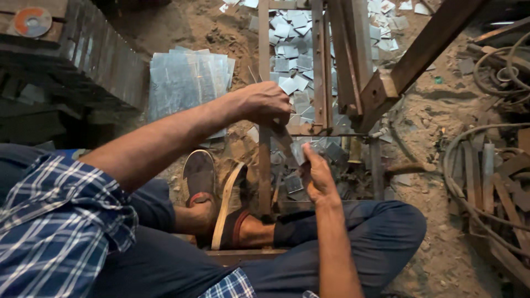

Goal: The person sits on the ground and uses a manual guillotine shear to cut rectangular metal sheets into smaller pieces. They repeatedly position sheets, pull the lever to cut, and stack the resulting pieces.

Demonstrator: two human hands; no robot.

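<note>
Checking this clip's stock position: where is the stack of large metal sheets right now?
In the head view, the stack of large metal sheets lies on the sandy ground at upper left, beyond the left hand and left of the rusty metal frame.

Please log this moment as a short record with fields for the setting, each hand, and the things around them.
setting: dirt floor, person seated at a rusty metal frame
left hand: closed on the frame's upright bar
right hand: pinches a small metal piece at the frame
stack of metal sheets: on the ground, left of the frame
cut metal squares: scattered under and beyond the frame
feet: in sandals, below the hands
</note>
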